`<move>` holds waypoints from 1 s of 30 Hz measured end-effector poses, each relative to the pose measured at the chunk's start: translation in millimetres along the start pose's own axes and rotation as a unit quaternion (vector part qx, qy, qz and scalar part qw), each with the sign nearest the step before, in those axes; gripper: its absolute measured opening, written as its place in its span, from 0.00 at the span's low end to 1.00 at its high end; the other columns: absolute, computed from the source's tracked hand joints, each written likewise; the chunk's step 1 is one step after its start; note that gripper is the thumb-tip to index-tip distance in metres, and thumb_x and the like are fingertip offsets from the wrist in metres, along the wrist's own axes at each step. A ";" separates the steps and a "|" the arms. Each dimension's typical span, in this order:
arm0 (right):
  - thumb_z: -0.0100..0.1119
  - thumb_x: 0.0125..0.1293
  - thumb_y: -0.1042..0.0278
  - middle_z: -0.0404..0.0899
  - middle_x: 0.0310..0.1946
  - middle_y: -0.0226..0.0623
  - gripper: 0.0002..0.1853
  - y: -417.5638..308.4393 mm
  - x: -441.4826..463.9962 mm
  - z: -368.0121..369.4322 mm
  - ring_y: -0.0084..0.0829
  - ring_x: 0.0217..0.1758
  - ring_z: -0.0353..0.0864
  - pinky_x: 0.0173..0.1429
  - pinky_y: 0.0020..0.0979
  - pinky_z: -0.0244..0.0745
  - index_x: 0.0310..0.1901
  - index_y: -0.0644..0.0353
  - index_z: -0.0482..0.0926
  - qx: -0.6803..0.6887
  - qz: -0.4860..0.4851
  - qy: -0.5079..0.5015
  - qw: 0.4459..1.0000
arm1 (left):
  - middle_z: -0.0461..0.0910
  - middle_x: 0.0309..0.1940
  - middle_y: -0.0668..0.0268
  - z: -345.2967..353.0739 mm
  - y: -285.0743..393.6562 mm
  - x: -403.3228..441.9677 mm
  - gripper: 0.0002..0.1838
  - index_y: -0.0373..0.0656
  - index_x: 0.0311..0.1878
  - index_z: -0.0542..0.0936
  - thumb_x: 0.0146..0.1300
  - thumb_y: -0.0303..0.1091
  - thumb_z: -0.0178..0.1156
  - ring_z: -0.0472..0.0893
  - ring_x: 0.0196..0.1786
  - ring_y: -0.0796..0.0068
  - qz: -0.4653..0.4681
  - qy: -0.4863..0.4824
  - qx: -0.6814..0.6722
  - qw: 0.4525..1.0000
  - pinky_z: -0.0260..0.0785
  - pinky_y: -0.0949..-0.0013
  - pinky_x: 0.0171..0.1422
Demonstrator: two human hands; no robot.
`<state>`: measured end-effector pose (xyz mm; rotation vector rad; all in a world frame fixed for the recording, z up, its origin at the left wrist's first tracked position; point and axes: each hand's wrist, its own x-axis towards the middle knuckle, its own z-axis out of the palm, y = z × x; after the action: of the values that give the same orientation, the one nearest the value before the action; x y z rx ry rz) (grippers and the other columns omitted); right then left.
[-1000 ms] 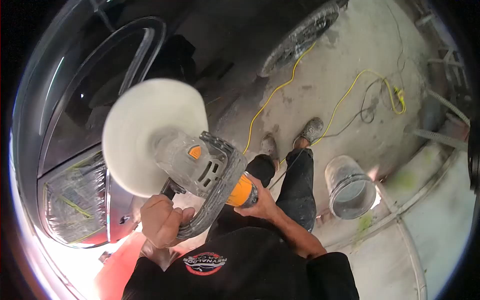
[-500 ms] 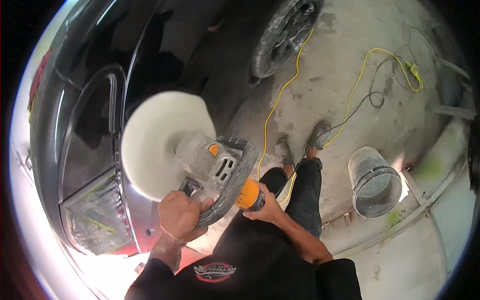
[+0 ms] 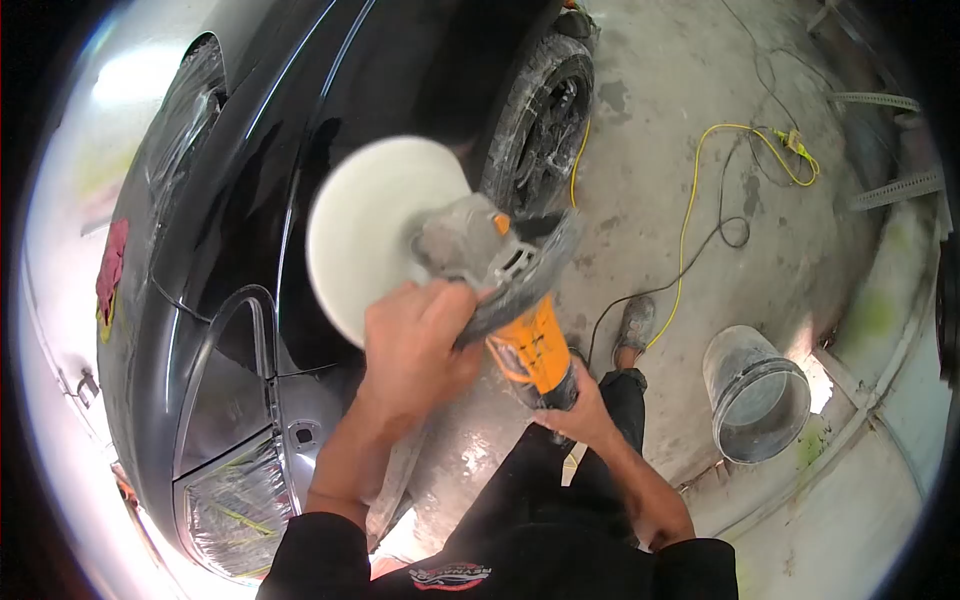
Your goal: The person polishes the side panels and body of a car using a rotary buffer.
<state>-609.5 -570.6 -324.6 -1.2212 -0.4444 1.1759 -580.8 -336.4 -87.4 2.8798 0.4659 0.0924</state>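
Note:
My left hand (image 3: pixel 415 345) is wrapped round the dark loop handle of a polisher (image 3: pixel 465 240), near its dusty grey head. At the other end, my right hand (image 3: pixel 585 405) grips the orange and black body of the tool. The round white pad (image 3: pixel 375 235), smooth-looking as if blurred by spin, faces the side of a black car (image 3: pixel 400 80). Whether the pad touches the paint cannot be made out.
A dusty wheel (image 3: pixel 545 120) is at the top centre. A plastic-covered light (image 3: pixel 235 505) lies lower left. On the floor are a yellow cord (image 3: pixel 685 235), a dark cable (image 3: pixel 700 250) and a bucket (image 3: pixel 757 395). A red cloth (image 3: pixel 112 265) rests at far left.
The polisher and both hands have moved right in view, and the pad has risen. My left forearm reaches further forward. More of the car, its rear window and wheel show.

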 end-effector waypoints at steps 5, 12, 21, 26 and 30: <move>0.80 0.49 0.64 0.80 0.51 0.34 0.46 -49.8 43.3 -35.2 0.23 0.49 0.80 0.52 0.27 0.78 0.68 0.65 0.65 0.116 0.086 0.028 0.989 | 0.76 0.23 0.54 13.0 -2.6 69.7 0.10 0.40 0.32 0.77 0.47 0.22 0.68 0.80 0.28 0.51 -0.008 0.039 -0.011 0.999 0.69 0.58 0.32; 0.79 0.49 0.66 0.82 0.48 0.38 0.45 -72.4 61.0 -57.3 0.26 0.46 0.82 0.54 0.31 0.78 0.68 0.68 0.65 0.100 0.087 0.025 0.991 | 0.78 0.25 0.53 15.9 1.5 88.0 0.10 0.40 0.32 0.78 0.45 0.23 0.68 0.82 0.30 0.50 -0.045 0.030 0.019 0.998 0.71 0.59 0.34; 0.81 0.45 0.69 0.79 0.55 0.35 0.48 -27.2 -4.7 -35.4 0.28 0.58 0.78 0.64 0.33 0.73 0.69 0.63 0.64 0.063 0.124 -0.036 0.990 | 0.78 0.24 0.58 20.5 14.6 4.6 0.11 0.42 0.31 0.80 0.40 0.20 0.66 0.79 0.27 0.54 -0.078 -0.040 -0.006 0.996 0.70 0.58 0.32; 0.82 0.46 0.64 0.79 0.58 0.40 0.49 -56.2 24.9 -49.9 0.31 0.61 0.77 0.68 0.35 0.70 0.70 0.65 0.65 0.099 0.123 0.014 0.987 | 0.78 0.24 0.57 25.2 -2.2 49.4 0.13 0.42 0.32 0.80 0.40 0.22 0.69 0.80 0.28 0.53 -0.029 -0.004 -0.025 0.999 0.70 0.57 0.32; 0.79 0.48 0.64 0.81 0.52 0.38 0.43 -91.5 66.2 -76.6 0.29 0.55 0.80 0.63 0.35 0.74 0.66 0.66 0.68 0.062 0.095 0.078 0.990 | 0.78 0.26 0.55 34.1 -13.7 120.4 0.15 0.41 0.34 0.78 0.41 0.27 0.73 0.82 0.31 0.50 0.012 0.041 -0.063 0.997 0.72 0.56 0.35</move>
<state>-480.8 -540.7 -290.4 -1.2565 -0.1376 1.2386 -467.5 -292.5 -120.5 2.7662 0.4246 0.2350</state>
